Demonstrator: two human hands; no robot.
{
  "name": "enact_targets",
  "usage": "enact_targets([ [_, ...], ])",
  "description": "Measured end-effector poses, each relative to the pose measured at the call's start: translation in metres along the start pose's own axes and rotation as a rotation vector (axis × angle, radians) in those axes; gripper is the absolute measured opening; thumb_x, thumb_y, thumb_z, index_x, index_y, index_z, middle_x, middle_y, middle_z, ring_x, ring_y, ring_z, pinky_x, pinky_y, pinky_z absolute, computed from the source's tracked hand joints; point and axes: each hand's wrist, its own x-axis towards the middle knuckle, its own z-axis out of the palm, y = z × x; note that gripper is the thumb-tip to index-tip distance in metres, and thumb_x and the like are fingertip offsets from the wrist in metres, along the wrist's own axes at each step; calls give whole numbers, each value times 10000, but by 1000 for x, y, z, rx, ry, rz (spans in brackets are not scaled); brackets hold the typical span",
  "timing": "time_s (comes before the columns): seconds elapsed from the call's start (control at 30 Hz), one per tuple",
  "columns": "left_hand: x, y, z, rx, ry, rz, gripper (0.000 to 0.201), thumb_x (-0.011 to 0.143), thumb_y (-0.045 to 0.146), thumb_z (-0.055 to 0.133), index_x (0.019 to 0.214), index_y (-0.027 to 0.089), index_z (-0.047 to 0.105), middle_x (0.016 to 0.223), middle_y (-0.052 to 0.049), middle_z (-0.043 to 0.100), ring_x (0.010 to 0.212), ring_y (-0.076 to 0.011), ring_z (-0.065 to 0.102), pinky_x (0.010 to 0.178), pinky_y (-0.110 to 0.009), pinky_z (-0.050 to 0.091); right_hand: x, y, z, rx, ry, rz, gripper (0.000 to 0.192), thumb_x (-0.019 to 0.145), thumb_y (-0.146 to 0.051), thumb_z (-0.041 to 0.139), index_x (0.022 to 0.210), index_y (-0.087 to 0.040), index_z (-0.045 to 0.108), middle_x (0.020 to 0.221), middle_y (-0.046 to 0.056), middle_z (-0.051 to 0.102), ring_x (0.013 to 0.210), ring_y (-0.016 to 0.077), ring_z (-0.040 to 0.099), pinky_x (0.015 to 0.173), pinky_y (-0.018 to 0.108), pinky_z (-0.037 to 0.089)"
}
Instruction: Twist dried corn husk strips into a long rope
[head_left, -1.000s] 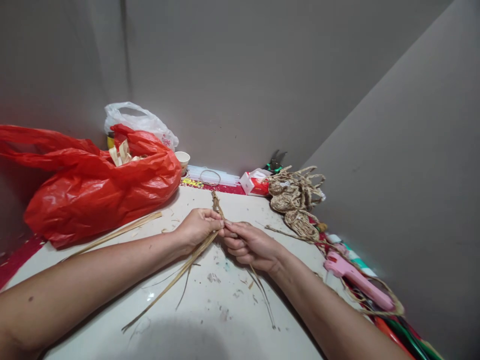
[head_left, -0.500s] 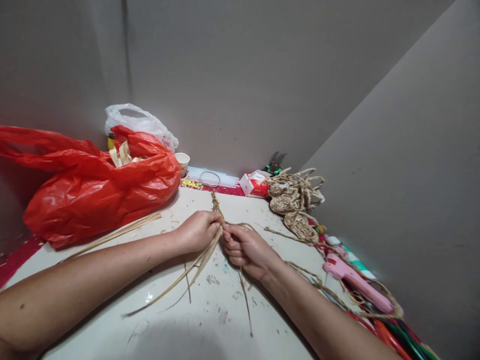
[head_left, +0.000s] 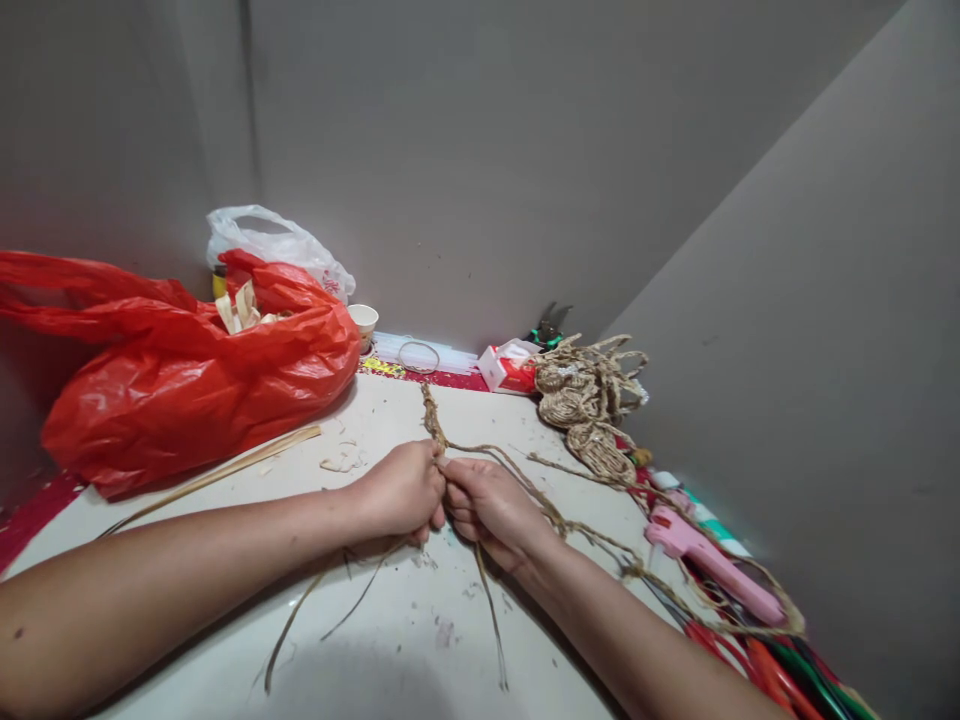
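My left hand point(head_left: 401, 492) and my right hand point(head_left: 487, 508) meet at the middle of the white table point(head_left: 420, 640), both pinched on a twisted straw rope point(head_left: 433, 417). The braided part runs from my fingers away toward the far edge. Loose dry straw strands point(head_left: 489, 610) hang from under my hands toward me. A longer length of twisted rope point(head_left: 570, 525) trails off over my right wrist to the right.
A full red plastic bag point(head_left: 187, 375) lies at the left, a white bag point(head_left: 277, 245) behind it. A paper cup point(head_left: 364, 320), woven straw pieces point(head_left: 589, 395) and a red box point(head_left: 510, 365) stand at the back. A pink glue gun point(head_left: 709, 560) lies at right. One flat straw strip point(head_left: 217, 472) lies left.
Both hands have drawn closer together and slightly toward me. The loose strands under my left hand swung from a long diagonal to hanging shorter below. The rope now drapes over my right wrist.
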Motion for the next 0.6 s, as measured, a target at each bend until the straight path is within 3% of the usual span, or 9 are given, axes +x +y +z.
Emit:
enact_targets([
  [0.1, -2, -3, 5, 99, 67, 88, 210, 758, 209, 421, 954, 161, 478, 586, 1, 579, 373, -103, 491, 380, -193, 349, 1, 1, 0, 21, 2, -2, 388, 703, -384, 624, 505, -183, 357, 351, -94, 311, 292, 12, 186, 310, 166, 97],
  [0.23, 3, 3, -8, 175, 30, 83, 174, 747, 228, 390, 793, 153, 540, 533, -5, 559, 402, -114, 484, 412, -213, 340, 3, -1, -2, 89, 19, 12, 366, 679, -348, 646, 532, -182, 356, 386, -114, 258, 330, 3, 139, 322, 149, 95],
  [0.37, 17, 4, -27, 194, 292, 268, 178, 717, 226, 424, 623, 148, 553, 566, -14, 537, 556, -113, 489, 520, -210, 353, 4, -4, -6, 128, -39, 15, 238, 699, -314, 642, 635, -151, 480, 431, -125, 212, 376, 7, 78, 335, 141, 63],
  [0.43, 22, 1, -29, 37, 206, 228, 177, 721, 246, 429, 627, 147, 543, 580, -10, 534, 546, -104, 472, 528, -214, 358, 5, -5, -8, 121, -70, 20, 227, 710, -309, 644, 654, -143, 498, 439, -124, 203, 386, 9, 70, 336, 140, 59],
  [0.53, 24, -3, -24, -229, -69, 26, 197, 740, 298, 419, 625, 158, 497, 526, 15, 485, 434, -86, 418, 457, -218, 336, 6, -5, -11, 104, -126, 30, 249, 728, -315, 641, 636, -143, 485, 435, -121, 213, 382, 8, 76, 333, 139, 63],
  [0.6, 22, -4, -21, -268, -119, -41, 189, 745, 304, 419, 632, 165, 481, 479, 46, 413, 363, -65, 323, 395, -205, 254, 7, -5, -15, 94, -167, 49, 254, 741, -324, 636, 644, -143, 488, 432, -122, 213, 374, 6, 79, 332, 138, 65],
])
